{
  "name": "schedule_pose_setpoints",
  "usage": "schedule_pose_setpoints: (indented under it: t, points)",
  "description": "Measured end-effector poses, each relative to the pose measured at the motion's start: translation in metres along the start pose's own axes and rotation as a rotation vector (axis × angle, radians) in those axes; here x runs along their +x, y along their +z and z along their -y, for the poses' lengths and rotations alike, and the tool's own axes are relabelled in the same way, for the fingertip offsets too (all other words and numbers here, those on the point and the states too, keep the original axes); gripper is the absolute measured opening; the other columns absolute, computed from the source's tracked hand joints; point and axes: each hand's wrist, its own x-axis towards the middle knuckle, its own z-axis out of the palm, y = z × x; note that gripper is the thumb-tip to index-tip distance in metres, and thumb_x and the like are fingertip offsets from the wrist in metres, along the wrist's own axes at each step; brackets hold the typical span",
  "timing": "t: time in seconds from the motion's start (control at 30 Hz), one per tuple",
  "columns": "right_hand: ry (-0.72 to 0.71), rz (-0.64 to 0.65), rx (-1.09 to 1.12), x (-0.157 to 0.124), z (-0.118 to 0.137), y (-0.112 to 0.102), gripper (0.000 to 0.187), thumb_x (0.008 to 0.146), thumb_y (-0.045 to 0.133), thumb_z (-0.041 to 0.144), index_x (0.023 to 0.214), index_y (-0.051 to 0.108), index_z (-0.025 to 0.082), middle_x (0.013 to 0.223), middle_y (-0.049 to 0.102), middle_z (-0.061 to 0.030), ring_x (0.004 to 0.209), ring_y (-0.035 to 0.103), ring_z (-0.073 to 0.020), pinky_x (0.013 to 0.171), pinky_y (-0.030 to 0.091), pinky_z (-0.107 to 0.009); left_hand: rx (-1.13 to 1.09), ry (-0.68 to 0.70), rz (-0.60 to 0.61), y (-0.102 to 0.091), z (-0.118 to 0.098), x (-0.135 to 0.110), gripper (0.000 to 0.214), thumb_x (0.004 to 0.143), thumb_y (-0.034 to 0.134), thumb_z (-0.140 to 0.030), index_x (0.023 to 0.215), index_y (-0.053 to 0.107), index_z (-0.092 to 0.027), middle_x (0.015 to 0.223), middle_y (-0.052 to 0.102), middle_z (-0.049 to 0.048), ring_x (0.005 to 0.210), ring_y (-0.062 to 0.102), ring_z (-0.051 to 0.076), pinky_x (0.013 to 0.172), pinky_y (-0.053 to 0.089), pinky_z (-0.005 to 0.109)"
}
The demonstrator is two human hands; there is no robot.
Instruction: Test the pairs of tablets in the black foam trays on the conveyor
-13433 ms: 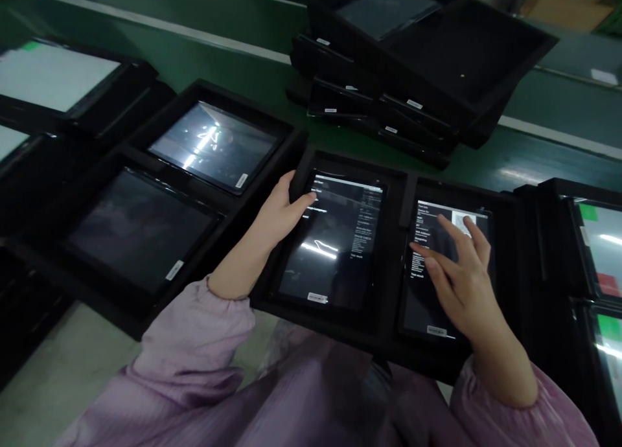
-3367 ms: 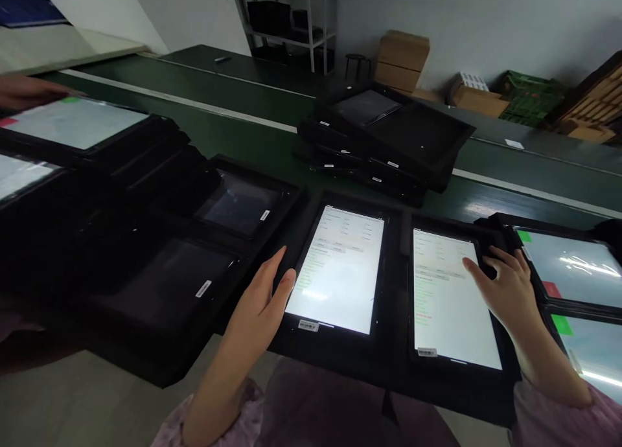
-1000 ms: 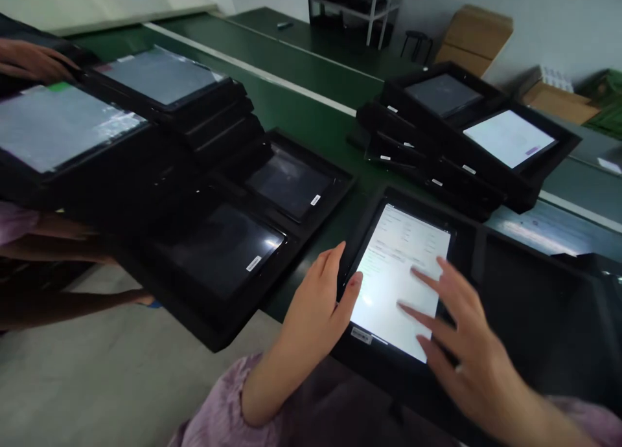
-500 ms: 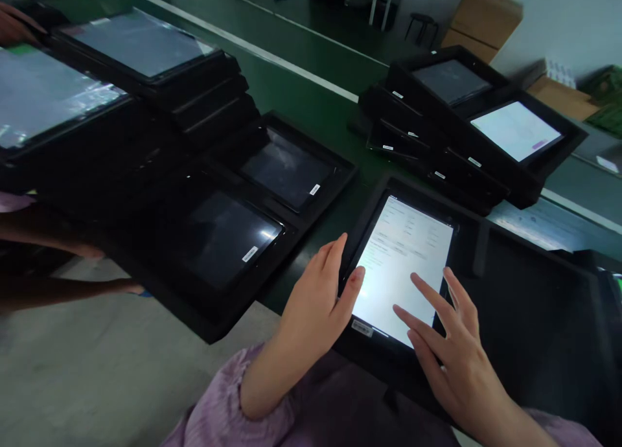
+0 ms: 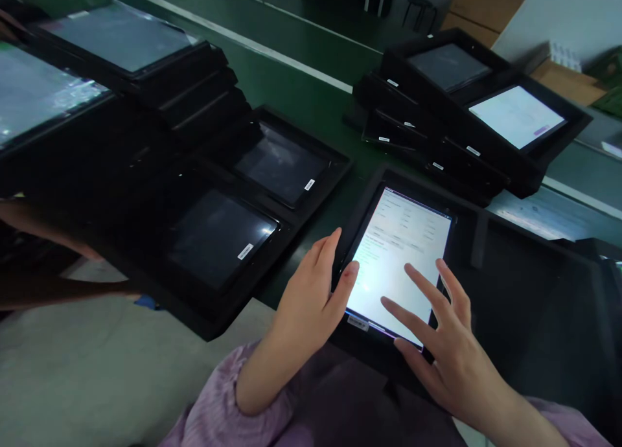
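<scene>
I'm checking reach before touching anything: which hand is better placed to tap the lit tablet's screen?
Probably the right hand: its fingers are spread over the screen of the lit tablet, while the left hand sits at the tablet's left edge.

Sleeve (image 5: 218, 395): lilac, finely crinkled. Tablet screen (image 5: 396, 252): white, rows of grey text. Label (image 5: 358, 323): white, black barcode bars. Tray (image 5: 525, 304): matte black. Far tablet screen (image 5: 518, 116): pale, small purple bar. Belt (image 5: 301, 97): dark green, white stripe (image 5: 233, 39) along it. Boxes (image 5: 486, 0): tan cardboard.
</scene>
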Motion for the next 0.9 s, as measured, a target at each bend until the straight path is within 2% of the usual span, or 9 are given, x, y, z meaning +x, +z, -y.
schedule_pose_setpoints:
  t: [0.13, 0.23, 0.3, 0.4, 0.5, 0.57, 0.67, 0.77, 0.9]
  points:
    - [0.03, -0.004, -0.024, -0.002, -0.002, -0.002, 0.034, 0.105, 0.057, 0.027, 0.135, 0.07, 0.024, 0.172, 0.034, -0.0114, 0.166, 0.008, -0.0448, 0.106, 0.057, -0.069, -0.013, -0.021, 0.006, -0.001, -0.002, -0.001, 0.069, 0.11, 0.038, -0.058, 0.162, 0.042, -0.013, 0.164, 0.051, 0.021, 0.152, 0.05, 0.036, 0.117, 0.052, 0.056]
    - [-0.08, -0.016, 0.072, -0.006, -0.002, -0.007, 0.029, 0.103, 0.057, 0.026, 0.126, 0.076, 0.026, 0.176, 0.029, -0.0032, 0.166, 0.007, -0.0447, 0.114, 0.051, -0.07, -0.012, -0.011, 0.0, 0.0, -0.002, 0.0, 0.067, 0.11, 0.039, -0.057, 0.162, 0.042, -0.014, 0.164, 0.052, 0.0203, 0.153, 0.05, 0.036, 0.119, 0.051, 0.057]
    - [-0.135, 0.01, 0.094, -0.007, -0.001, -0.007, 0.027, 0.103, 0.058, 0.024, 0.12, 0.078, 0.028, 0.173, 0.036, -0.0007, 0.166, 0.009, -0.0428, 0.114, 0.053, -0.067, -0.004, -0.013, 0.002, 0.0, -0.002, 0.0, 0.069, 0.11, 0.038, -0.057, 0.162, 0.041, -0.012, 0.164, 0.051, 0.0213, 0.153, 0.049, 0.036, 0.12, 0.05, 0.057]
    - [-0.033, -0.001, 0.032, -0.005, -0.001, -0.003, 0.027, 0.102, 0.059, 0.019, 0.12, 0.078, 0.028, 0.163, 0.049, -0.0081, 0.164, 0.016, -0.0443, 0.108, 0.054, -0.074, 0.0, -0.022, 0.012, -0.001, -0.002, 0.0, 0.071, 0.11, 0.037, -0.057, 0.162, 0.042, -0.009, 0.166, 0.049, 0.0228, 0.154, 0.047, 0.037, 0.12, 0.048, 0.058]
    - [0.116, -0.083, -0.008, -0.004, -0.005, 0.004, 0.028, 0.103, 0.058, 0.017, 0.123, 0.077, 0.024, 0.159, 0.05, -0.014, 0.163, 0.02, -0.0469, 0.106, 0.052, -0.079, -0.006, -0.053, 0.035, -0.002, -0.003, 0.0, 0.073, 0.109, 0.037, -0.059, 0.163, 0.041, -0.01, 0.167, 0.046, 0.0223, 0.155, 0.045, 0.038, 0.12, 0.048, 0.06]
    - [0.159, -0.108, -0.008, -0.004, -0.008, 0.006, 0.029, 0.104, 0.057, 0.016, 0.125, 0.076, 0.023, 0.16, 0.049, -0.0149, 0.163, 0.021, -0.0452, 0.109, 0.052, -0.076, -0.007, -0.068, 0.043, -0.002, -0.004, 0.0, 0.074, 0.109, 0.037, -0.06, 0.163, 0.04, -0.011, 0.168, 0.045, 0.0219, 0.156, 0.044, 0.038, 0.121, 0.047, 0.061]
    - [0.15, -0.111, 0.004, -0.006, -0.011, 0.006, 0.029, 0.105, 0.056, 0.016, 0.127, 0.073, 0.022, 0.16, 0.05, -0.0133, 0.163, 0.023, -0.0416, 0.112, 0.053, -0.069, -0.01, -0.065, 0.037, -0.003, -0.004, 0.001, 0.073, 0.109, 0.037, -0.059, 0.163, 0.04, -0.01, 0.168, 0.046, 0.0218, 0.156, 0.045, 0.038, 0.121, 0.047, 0.06]
    - [0.108, -0.122, 0.032, -0.006, -0.012, 0.003, 0.031, 0.104, 0.056, 0.018, 0.13, 0.071, 0.022, 0.16, 0.052, -0.0123, 0.162, 0.027, -0.04, 0.113, 0.054, -0.065, -0.013, -0.05, 0.024, -0.002, -0.004, 0.001, 0.072, 0.109, 0.038, -0.059, 0.163, 0.041, -0.012, 0.167, 0.048, 0.0211, 0.155, 0.046, 0.037, 0.122, 0.047, 0.058]
    - [0.003, -0.059, 0.074, -0.006, -0.011, -0.002, 0.032, 0.102, 0.057, 0.019, 0.13, 0.072, 0.025, 0.163, 0.05, -0.0104, 0.163, 0.023, -0.0398, 0.11, 0.056, -0.061, -0.005, -0.024, 0.013, -0.003, -0.003, 0.002, 0.072, 0.109, 0.04, -0.058, 0.162, 0.041, -0.01, 0.166, 0.049, 0.0219, 0.154, 0.048, 0.036, 0.12, 0.049, 0.056]
